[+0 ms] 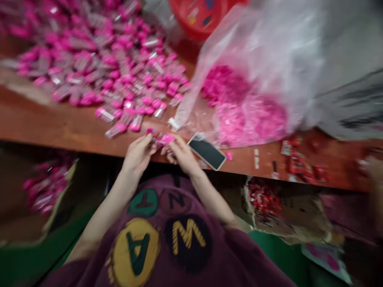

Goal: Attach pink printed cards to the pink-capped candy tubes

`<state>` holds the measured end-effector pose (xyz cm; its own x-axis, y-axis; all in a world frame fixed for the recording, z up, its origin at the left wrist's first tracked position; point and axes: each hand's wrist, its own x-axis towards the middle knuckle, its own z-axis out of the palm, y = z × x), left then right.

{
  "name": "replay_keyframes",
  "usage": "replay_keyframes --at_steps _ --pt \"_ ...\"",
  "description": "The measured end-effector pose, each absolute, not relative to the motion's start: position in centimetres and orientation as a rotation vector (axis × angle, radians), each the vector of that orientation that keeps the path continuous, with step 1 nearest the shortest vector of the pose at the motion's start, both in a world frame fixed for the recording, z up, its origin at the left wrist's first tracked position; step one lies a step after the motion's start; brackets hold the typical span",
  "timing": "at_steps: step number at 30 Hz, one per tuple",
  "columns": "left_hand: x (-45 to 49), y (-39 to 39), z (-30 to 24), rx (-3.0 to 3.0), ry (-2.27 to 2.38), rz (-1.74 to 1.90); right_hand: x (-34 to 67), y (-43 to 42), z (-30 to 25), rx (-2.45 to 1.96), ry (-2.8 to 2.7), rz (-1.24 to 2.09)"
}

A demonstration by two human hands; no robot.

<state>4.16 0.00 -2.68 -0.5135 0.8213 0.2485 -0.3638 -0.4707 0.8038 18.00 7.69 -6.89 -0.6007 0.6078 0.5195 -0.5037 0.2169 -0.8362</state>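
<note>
Left, a bare strip of table (pixel 56 121) parts the pile (pixel 110 67) from the near edge. Over that edge, left hand (pixel 138 154) and right hand (pixel 183 155) together grasp a small pink piece (pixel 167 138), bright but blurred; the phone (pixel 207 151), then the bag (pixel 254 85), limit room rightward.

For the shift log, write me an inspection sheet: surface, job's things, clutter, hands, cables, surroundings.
Surface: brown table, crowded toward the back.
Job's things: pink-and-clear pieces heaped at left; plastic bag with pink parts right of centre.
Clutter: phone-like slab near the front edge; red packets farther right.
Hands: left hand and right hand hold a small pink piece; details blurred.
Cables: thin dark line at lower left, perhaps a cable; cannot tell.
Surroundings: red tub behind; open boxes below.
</note>
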Motion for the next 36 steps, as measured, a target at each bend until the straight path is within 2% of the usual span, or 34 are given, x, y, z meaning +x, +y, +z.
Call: replay_keyframes --at_steps 10,21,23,29,33,36 --pt "1.6 -0.5 -3.4 0.884 0.847 2.019 15.8 7.3 -7.2 0.005 -1.632 1.577" --pt "1.6 -0.9 -3.1 0.869 0.876 2.015 15.1 7.1 -8.5 -0.073 -1.784 1.180" --pt "1.5 -1.1 -3.1 0.885 0.871 2.012 15.2 7.0 -8.4 -0.067 -1.778 1.202" --pt "1.4 -1.3 -3.2 0.879 0.894 2.009 15.4 6.7 -7.7 0.062 -1.718 1.563" --pt "1.7 -1.4 -3.3 0.919 0.864 1.982 15.0 6.8 -8.1 -0.020 -1.712 1.506" --pt "1.9 -1.2 -3.6 0.968 0.886 1.916 14.5 7.1 -8.8 -0.069 -1.762 1.338"
